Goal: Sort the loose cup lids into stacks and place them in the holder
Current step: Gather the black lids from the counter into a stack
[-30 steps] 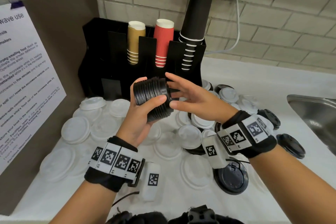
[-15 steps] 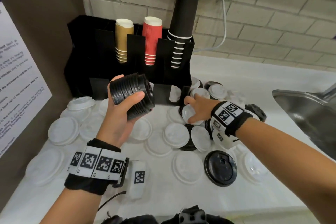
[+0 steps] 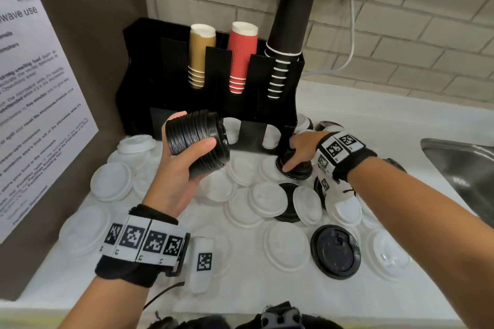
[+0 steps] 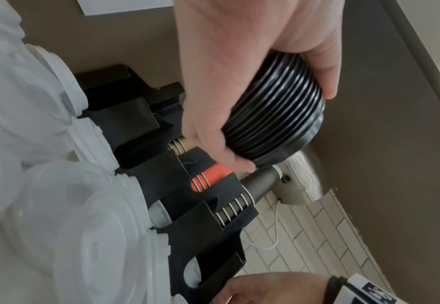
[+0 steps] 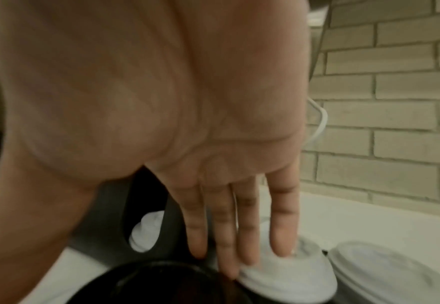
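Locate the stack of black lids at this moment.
In the head view the stack of black lids lies on its side in the left hand, left of centre, just in front of the black cup holder.

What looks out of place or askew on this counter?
Loose white lids and black lids lie scattered and overlapping on the counter in front of the holder, unsorted. Otherwise nothing looks spilled or damaged.

Notice (image 3: 40, 104) at 9 o'clock: "wave use", "five minutes"; the rest is blurred.
Wrist bands: square codes only.
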The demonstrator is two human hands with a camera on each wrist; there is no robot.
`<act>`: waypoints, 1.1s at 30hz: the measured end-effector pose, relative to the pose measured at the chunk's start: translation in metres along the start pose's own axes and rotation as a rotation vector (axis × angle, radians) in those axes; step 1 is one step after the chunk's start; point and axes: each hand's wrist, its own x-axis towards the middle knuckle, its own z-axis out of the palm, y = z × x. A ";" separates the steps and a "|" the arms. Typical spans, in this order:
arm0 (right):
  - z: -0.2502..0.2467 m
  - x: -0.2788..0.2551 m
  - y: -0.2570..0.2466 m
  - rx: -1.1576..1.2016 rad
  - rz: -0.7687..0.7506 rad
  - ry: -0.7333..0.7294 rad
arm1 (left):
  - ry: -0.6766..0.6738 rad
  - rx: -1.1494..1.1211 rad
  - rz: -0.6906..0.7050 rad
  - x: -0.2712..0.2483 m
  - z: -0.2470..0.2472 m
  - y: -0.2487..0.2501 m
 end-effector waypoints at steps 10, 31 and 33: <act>0.015 -0.006 0.019 0.316 -0.028 0.150 | -0.001 0.003 -0.029 0.001 0.001 -0.003; 0.018 -0.101 -0.066 1.295 -0.669 0.519 | -0.081 -0.006 -0.071 0.003 0.027 -0.011; 0.015 -0.101 -0.065 1.294 -0.688 0.520 | -0.108 -0.010 -0.084 0.003 0.026 -0.011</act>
